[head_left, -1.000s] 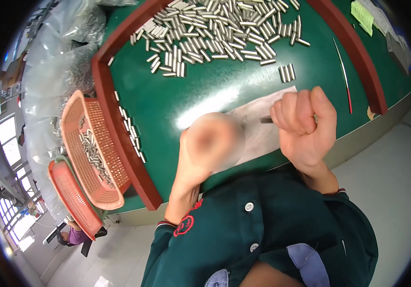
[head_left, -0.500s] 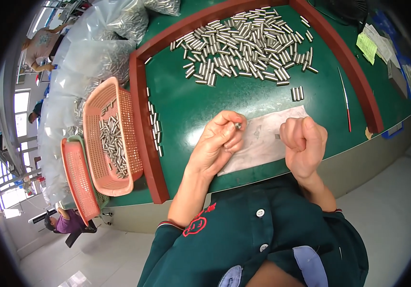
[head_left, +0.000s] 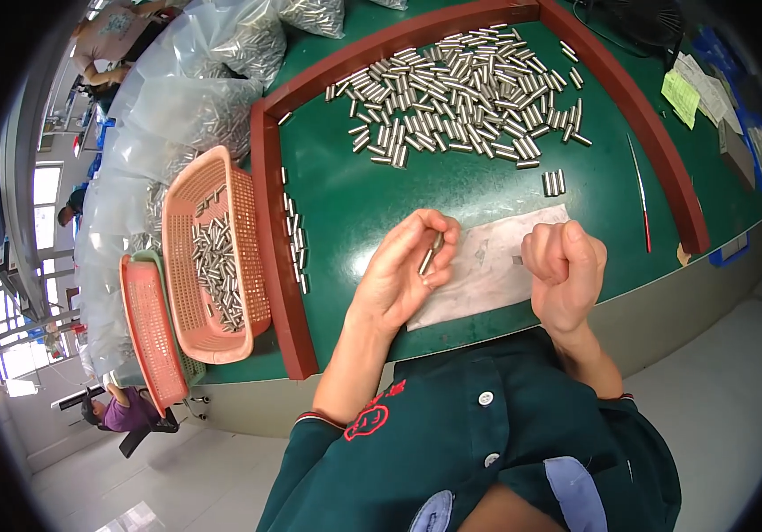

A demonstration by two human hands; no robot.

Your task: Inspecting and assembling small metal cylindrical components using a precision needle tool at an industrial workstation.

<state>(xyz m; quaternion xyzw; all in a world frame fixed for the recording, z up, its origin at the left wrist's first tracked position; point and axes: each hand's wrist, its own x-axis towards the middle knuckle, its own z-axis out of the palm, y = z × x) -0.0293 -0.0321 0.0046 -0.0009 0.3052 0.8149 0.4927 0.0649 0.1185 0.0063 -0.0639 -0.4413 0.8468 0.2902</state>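
My left hand (head_left: 406, 266) holds a short steel pin (head_left: 431, 254) slantwise in its curled fingers, over the left part of a pale cloth (head_left: 479, 288). To its right, my right hand (head_left: 565, 270) is closed in a fist, thumb uppermost, at the cloth's right side; whatever is inside it is hidden. A short row of similar pins (head_left: 555, 183) lies just beyond the cloth. Farther off, a large loose heap of pins (head_left: 461, 93) covers the far part of the green tabletop (head_left: 337, 213).
A dark red wooden rail (head_left: 276, 248) borders the work area, with several pins (head_left: 295, 239) along it. Left stand a pink basket (head_left: 246, 230) of pins, another pink basket (head_left: 152, 328) and clear bags (head_left: 208, 111) of pins. A thin red-handled tool (head_left: 644, 208) lies right.
The pin in my left hand has turned from end-on to lengthwise, and the left fingers have loosened a little. My right fist stays nearly in place. The whole view has shifted slightly.
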